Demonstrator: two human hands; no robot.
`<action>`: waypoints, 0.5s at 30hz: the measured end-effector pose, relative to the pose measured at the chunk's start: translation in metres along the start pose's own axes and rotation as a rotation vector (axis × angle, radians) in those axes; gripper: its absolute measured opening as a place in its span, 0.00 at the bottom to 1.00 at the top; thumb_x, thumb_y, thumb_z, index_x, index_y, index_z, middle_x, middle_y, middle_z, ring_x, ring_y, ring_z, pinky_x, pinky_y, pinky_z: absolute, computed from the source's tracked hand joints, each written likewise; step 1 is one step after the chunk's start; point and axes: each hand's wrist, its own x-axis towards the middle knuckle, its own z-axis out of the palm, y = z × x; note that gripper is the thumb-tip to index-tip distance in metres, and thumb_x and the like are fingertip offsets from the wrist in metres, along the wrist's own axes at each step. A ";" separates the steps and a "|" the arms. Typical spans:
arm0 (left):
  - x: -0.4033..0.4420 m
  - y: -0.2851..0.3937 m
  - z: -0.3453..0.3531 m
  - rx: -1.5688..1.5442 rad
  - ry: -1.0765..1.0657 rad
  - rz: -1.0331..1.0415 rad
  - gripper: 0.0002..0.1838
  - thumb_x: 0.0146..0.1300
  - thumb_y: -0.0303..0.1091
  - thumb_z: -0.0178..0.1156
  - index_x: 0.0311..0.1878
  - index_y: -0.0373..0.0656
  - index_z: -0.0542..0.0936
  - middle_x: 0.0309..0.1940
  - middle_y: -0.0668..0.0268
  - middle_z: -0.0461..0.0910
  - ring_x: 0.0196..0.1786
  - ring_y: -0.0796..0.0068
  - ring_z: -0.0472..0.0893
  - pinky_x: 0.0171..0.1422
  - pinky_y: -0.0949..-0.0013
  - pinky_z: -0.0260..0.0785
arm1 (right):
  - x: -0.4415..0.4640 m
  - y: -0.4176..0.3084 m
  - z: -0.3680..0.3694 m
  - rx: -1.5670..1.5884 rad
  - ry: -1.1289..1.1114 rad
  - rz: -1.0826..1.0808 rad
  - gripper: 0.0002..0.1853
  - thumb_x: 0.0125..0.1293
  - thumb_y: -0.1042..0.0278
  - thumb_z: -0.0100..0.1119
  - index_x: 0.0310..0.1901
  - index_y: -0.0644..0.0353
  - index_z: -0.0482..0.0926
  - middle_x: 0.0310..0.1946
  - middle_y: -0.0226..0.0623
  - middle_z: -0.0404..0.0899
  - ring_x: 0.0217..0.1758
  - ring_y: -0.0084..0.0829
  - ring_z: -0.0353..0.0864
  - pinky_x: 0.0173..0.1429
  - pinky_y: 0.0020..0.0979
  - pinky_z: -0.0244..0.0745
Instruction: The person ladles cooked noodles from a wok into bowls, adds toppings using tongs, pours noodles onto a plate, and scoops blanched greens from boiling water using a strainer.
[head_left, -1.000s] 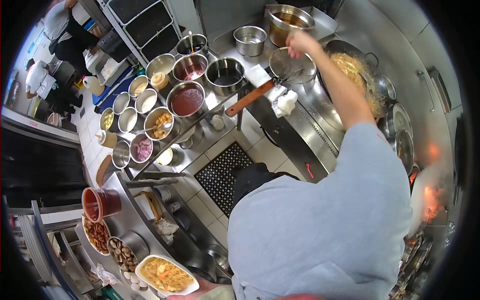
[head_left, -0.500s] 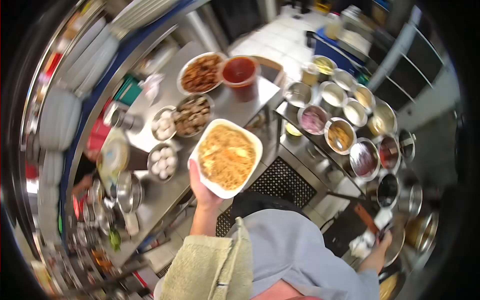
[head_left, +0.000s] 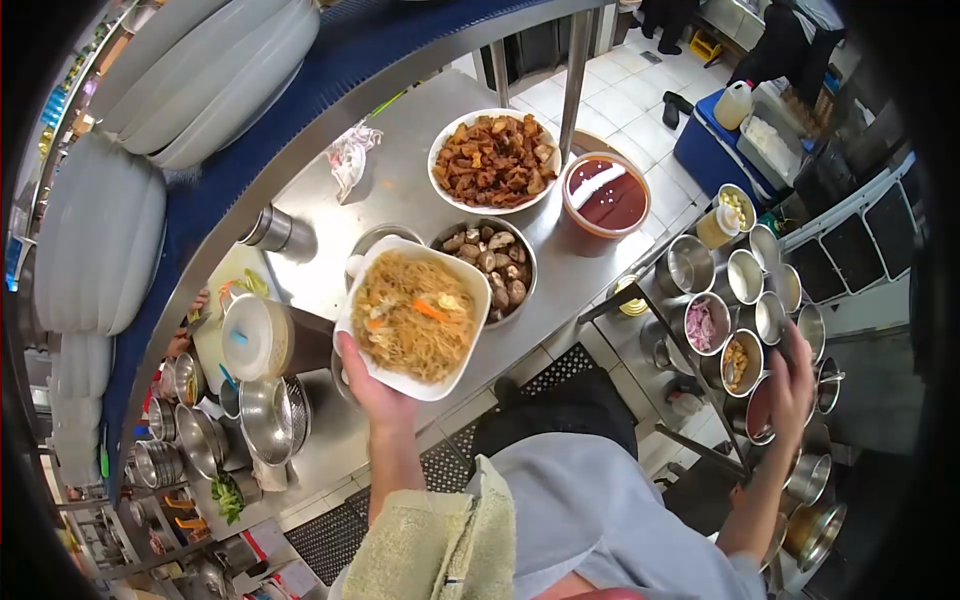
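Holds a white bowl (head_left: 437, 391) of noodles (head_left: 415, 320) in the left hand (head_left: 385, 395), in front of the body, beside a steel counter (head_left: 385, 200). Looks, as a judgement, like the step of holding up a filled bowl. Seems to call, for any move from this pose, for a steady left wrist and a level bowl, with noodles lying close to the rim. Needs care, too, around mushrooms (head_left: 495, 265) near the bowl at 2 o'clock, a plate (head_left: 437, 165) of browned pieces at 1 o'clock and a tub (head_left: 583, 240) of red sauce farther out at 2 o'clock.

Grips the bowl from 7 o'clock, with thumb at the side and other fingers hidden beneath; brings the left forearm up from 6 o'clock, past a towel (head_left: 410, 530). Holds the right hand (head_left: 795, 385) well apart from the left, at about 3 o'clock, with elbow bent and fingers pointing toward 12 o'clock over a cluster of pots (head_left: 688, 262). Cannot tell whether touching or grasping anything there. Has chopped onion (head_left: 706, 325) at 10 o'clock from the right hand.
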 end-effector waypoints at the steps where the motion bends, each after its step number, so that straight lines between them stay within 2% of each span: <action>1: 0.011 0.003 -0.003 -0.016 0.015 0.037 0.34 0.71 0.57 0.40 0.70 0.41 0.58 0.67 0.57 0.64 0.67 0.58 0.67 0.70 0.57 0.61 | 0.038 -0.031 0.031 0.154 -0.138 0.010 0.24 0.63 0.77 0.54 0.63 0.68 0.69 0.54 0.43 0.76 0.54 0.31 0.77 0.60 0.30 0.68; 3: 0.026 0.008 0.002 -0.014 0.036 0.101 0.34 0.71 0.57 0.41 0.70 0.41 0.58 0.67 0.57 0.64 0.67 0.58 0.67 0.70 0.56 0.62 | 0.118 -0.086 0.091 -0.065 -0.330 -0.260 0.21 0.63 0.70 0.58 0.57 0.66 0.74 0.44 0.53 0.80 0.46 0.44 0.79 0.52 0.33 0.72; 4: 0.032 0.011 0.006 -0.022 0.037 0.100 0.34 0.71 0.57 0.41 0.70 0.41 0.58 0.67 0.57 0.64 0.67 0.58 0.67 0.70 0.56 0.62 | 0.154 -0.116 0.119 -0.121 -0.463 -0.272 0.19 0.63 0.67 0.60 0.54 0.64 0.76 0.38 0.55 0.79 0.40 0.49 0.79 0.43 0.34 0.73; 6: 0.038 0.010 0.008 -0.073 0.081 0.117 0.34 0.71 0.56 0.40 0.70 0.39 0.58 0.67 0.57 0.64 0.67 0.58 0.67 0.70 0.56 0.62 | 0.225 -0.150 0.191 -0.112 -0.586 -0.359 0.14 0.65 0.64 0.56 0.45 0.65 0.79 0.31 0.53 0.80 0.33 0.49 0.81 0.37 0.40 0.76; 7: 0.040 0.008 0.002 -0.104 0.103 0.117 0.34 0.72 0.56 0.39 0.70 0.39 0.58 0.67 0.56 0.64 0.67 0.58 0.67 0.70 0.55 0.62 | 0.254 -0.168 0.223 -0.212 -0.644 -0.304 0.16 0.66 0.59 0.54 0.44 0.64 0.80 0.32 0.52 0.80 0.36 0.49 0.81 0.42 0.41 0.77; 8: 0.040 0.005 0.003 -0.115 0.122 0.126 0.34 0.72 0.56 0.39 0.70 0.39 0.58 0.67 0.56 0.64 0.67 0.58 0.67 0.70 0.55 0.62 | 0.286 -0.173 0.260 -0.288 -0.660 -0.506 0.19 0.66 0.55 0.53 0.43 0.64 0.81 0.32 0.50 0.81 0.40 0.48 0.82 0.46 0.42 0.76; 9: 0.041 0.004 0.004 -0.107 0.124 0.164 0.34 0.72 0.56 0.38 0.70 0.39 0.58 0.67 0.56 0.64 0.68 0.58 0.66 0.70 0.55 0.62 | 0.326 -0.172 0.313 -0.425 -0.771 -0.540 0.20 0.65 0.53 0.52 0.40 0.65 0.82 0.34 0.50 0.82 0.43 0.46 0.82 0.49 0.44 0.75; 10: 0.043 0.005 0.006 -0.092 0.123 0.202 0.33 0.73 0.56 0.38 0.70 0.39 0.58 0.67 0.56 0.64 0.68 0.57 0.66 0.70 0.55 0.62 | 0.342 -0.187 0.332 -0.409 -0.807 -0.492 0.20 0.62 0.53 0.55 0.39 0.65 0.83 0.38 0.50 0.83 0.45 0.45 0.82 0.50 0.42 0.76; 11: 0.045 0.006 0.010 -0.081 0.181 0.205 0.33 0.73 0.55 0.36 0.70 0.40 0.58 0.67 0.56 0.63 0.68 0.57 0.66 0.70 0.55 0.61 | 0.350 -0.197 0.348 -0.477 -0.743 -0.648 0.17 0.59 0.58 0.56 0.39 0.63 0.84 0.41 0.50 0.83 0.46 0.45 0.83 0.50 0.40 0.77; 12: 0.048 0.006 0.012 -0.075 0.186 0.210 0.33 0.73 0.55 0.36 0.70 0.40 0.58 0.67 0.56 0.63 0.68 0.57 0.66 0.70 0.55 0.61 | 0.357 -0.206 0.361 -0.469 -0.746 -0.653 0.17 0.59 0.58 0.56 0.39 0.63 0.84 0.41 0.50 0.83 0.46 0.45 0.83 0.50 0.40 0.77; 14: 0.053 0.006 0.013 -0.071 0.166 0.209 0.33 0.73 0.56 0.34 0.70 0.42 0.60 0.67 0.57 0.64 0.68 0.56 0.66 0.70 0.54 0.61 | 0.357 -0.232 0.372 -0.655 -0.780 -0.602 0.15 0.56 0.64 0.54 0.40 0.62 0.84 0.41 0.48 0.83 0.46 0.45 0.83 0.50 0.41 0.77; 15: 0.056 0.005 0.013 -0.069 0.174 0.209 0.33 0.73 0.56 0.34 0.70 0.42 0.60 0.67 0.57 0.64 0.68 0.56 0.66 0.70 0.54 0.61 | 0.353 -0.239 0.368 -0.649 -0.763 -0.508 0.15 0.54 0.69 0.52 0.41 0.61 0.84 0.41 0.49 0.83 0.47 0.46 0.83 0.50 0.43 0.77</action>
